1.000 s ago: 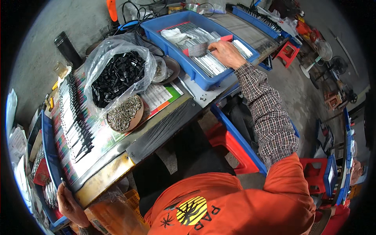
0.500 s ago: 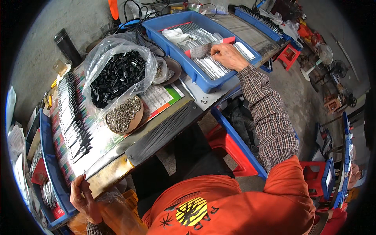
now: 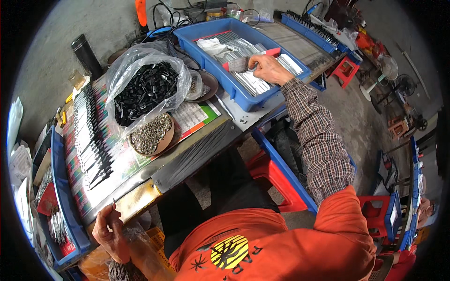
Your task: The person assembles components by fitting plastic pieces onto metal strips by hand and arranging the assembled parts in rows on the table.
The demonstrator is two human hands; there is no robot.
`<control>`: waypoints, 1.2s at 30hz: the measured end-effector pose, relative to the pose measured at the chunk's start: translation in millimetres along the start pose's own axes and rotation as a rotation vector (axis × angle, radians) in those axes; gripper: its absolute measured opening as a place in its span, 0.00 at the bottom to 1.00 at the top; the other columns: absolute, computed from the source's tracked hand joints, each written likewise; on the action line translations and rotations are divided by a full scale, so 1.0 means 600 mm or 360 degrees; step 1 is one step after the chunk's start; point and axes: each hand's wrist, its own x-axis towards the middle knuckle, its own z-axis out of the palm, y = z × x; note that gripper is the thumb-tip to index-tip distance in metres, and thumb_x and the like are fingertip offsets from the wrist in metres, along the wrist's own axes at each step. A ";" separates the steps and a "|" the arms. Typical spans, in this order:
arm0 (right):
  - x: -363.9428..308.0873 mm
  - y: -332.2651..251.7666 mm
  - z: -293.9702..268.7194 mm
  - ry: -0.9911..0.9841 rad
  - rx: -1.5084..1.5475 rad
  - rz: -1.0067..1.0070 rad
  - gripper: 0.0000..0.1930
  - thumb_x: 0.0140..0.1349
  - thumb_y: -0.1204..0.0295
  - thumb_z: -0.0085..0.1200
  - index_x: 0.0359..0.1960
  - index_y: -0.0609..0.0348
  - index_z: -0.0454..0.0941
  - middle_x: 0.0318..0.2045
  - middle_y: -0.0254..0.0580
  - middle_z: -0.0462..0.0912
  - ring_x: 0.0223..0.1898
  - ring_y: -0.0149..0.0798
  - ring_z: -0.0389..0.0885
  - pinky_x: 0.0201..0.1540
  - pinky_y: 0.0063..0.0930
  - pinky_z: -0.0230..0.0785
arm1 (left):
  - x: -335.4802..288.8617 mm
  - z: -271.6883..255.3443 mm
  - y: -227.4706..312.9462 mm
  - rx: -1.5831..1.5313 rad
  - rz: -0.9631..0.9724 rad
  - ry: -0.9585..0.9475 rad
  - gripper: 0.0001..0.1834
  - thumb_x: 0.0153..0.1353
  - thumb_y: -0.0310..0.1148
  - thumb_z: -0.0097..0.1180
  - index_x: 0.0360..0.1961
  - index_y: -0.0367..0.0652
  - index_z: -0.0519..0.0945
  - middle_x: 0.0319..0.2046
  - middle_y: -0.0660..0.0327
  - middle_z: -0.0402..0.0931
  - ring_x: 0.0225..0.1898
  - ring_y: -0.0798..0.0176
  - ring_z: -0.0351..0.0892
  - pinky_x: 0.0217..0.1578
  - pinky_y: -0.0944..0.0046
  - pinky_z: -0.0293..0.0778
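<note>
My right hand (image 3: 271, 69) reaches into a blue plastic tray (image 3: 225, 89), its fingers curled together over a stack of slim silver metal strips (image 3: 252, 83). Whether a strip is between the fingertips is hidden. Low on the left, by the table's near edge, my left hand (image 3: 110, 232) is closed in a pinch. A tiny greyish metal piece (image 3: 113, 202) pokes up from its fingertips. Beyond that hand lies a long row of slim pieces with black ends (image 3: 91, 140). A clear plastic bag (image 3: 115, 77) holds many black plastic parts (image 3: 145, 91), beside a round dish of small metal fittings (image 3: 151, 135).
A blue bin (image 3: 63, 196) with metal pieces stands left of the table. Below the right forearm are a red stool (image 3: 276, 182) and another blue container (image 3: 281, 161). Cables and a black cylinder (image 3: 86, 56) sit at the back, with another blue tray (image 3: 309, 32) farther right.
My right hand has shifted slightly left over the strips, its fingers still bent. My left hand appears a little farther right, still pinching the tiny piece. The whole view has shifted slightly.
</note>
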 end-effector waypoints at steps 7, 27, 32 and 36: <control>-0.017 -0.011 -0.008 -0.0029 -0.0106 0.0125 0.08 0.44 0.73 0.55 0.26 0.63 0.80 0.29 0.55 0.81 0.35 0.52 0.80 0.40 0.41 0.71 | -0.009 0.022 0.014 -0.0331 -0.0263 -0.0048 0.07 0.56 0.17 0.55 0.38 0.32 0.77 0.32 0.59 0.77 0.28 0.71 0.76 0.29 0.72 0.74; -0.202 -0.320 0.013 -0.0144 0.1159 -0.0161 0.06 0.59 0.75 0.57 0.31 0.64 0.73 0.21 0.31 0.74 0.22 0.21 0.69 0.24 0.20 0.64 | -0.016 0.084 0.098 -0.1088 -0.0439 -0.0405 0.06 0.59 0.22 0.58 0.38 0.32 0.80 0.29 0.60 0.78 0.25 0.73 0.77 0.22 0.75 0.73; -0.239 -0.383 0.072 -0.0666 0.1836 -0.0052 0.06 0.59 0.80 0.57 0.31 0.61 0.71 0.23 0.32 0.76 0.20 0.21 0.75 0.20 0.14 0.67 | -0.028 0.094 0.097 -0.1391 -0.0524 -0.0485 0.06 0.60 0.23 0.58 0.38 0.32 0.79 0.27 0.59 0.79 0.25 0.70 0.78 0.21 0.73 0.75; -0.259 -0.413 0.106 -0.0815 0.2039 -0.0079 0.07 0.59 0.80 0.57 0.36 0.62 0.72 0.24 0.32 0.77 0.21 0.22 0.76 0.22 0.15 0.69 | -0.035 0.100 0.096 -0.1538 -0.0659 -0.0525 0.07 0.59 0.22 0.58 0.39 0.32 0.79 0.27 0.60 0.79 0.25 0.72 0.78 0.22 0.74 0.74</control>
